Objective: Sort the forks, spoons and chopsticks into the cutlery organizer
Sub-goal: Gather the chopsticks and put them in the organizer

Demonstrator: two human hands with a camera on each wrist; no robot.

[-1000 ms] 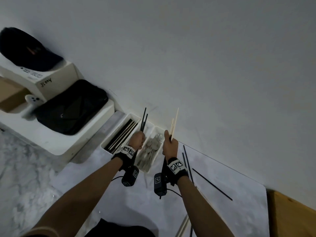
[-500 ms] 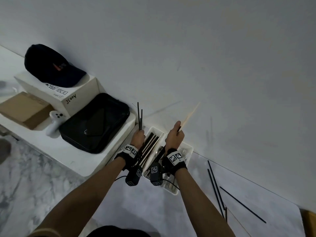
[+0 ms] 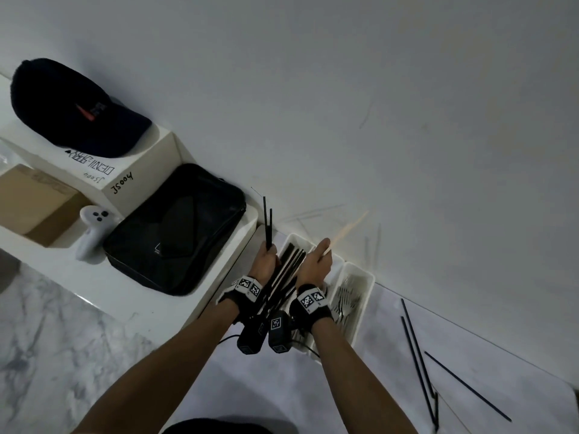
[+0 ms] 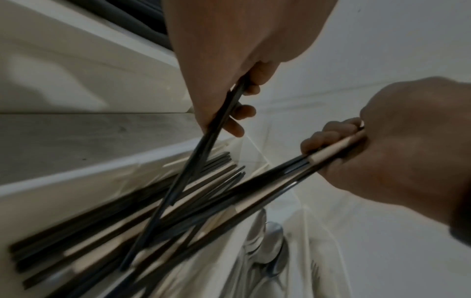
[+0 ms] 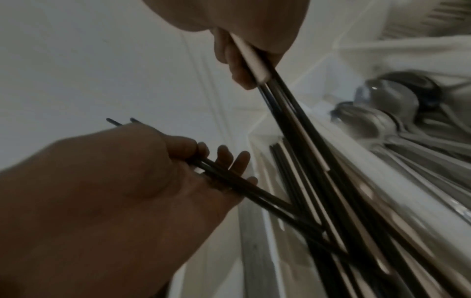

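The white cutlery organizer [image 3: 365,278] lies against the wall. Its left compartment holds several black and pale chopsticks [image 4: 122,217]; spoons [image 4: 270,242] and forks [image 3: 343,300] fill the others. My left hand [image 3: 267,261] grips two black chopsticks [image 3: 268,223] upright, lower ends down among the chopsticks in the left compartment. My right hand [image 3: 317,261] grips a bundle of pale and black chopsticks [image 5: 254,66] slanting into the same compartment, the pale tips [image 3: 347,228] blurred. Both hands hang close together above the organizer.
Three loose black chopsticks [image 3: 416,355] lie on the marble table at the right. Left of the organizer a white shelf [image 3: 131,296] carries a black bag [image 3: 175,230], a white controller [image 3: 92,228], a cardboard box [image 3: 31,198] and a box with a dark cap [image 3: 69,108].
Both hands have shifted left from the spoon compartment to the chopstick compartment. The right hand's pale chopsticks have tilted from upright to slanting right. The view has swung left.
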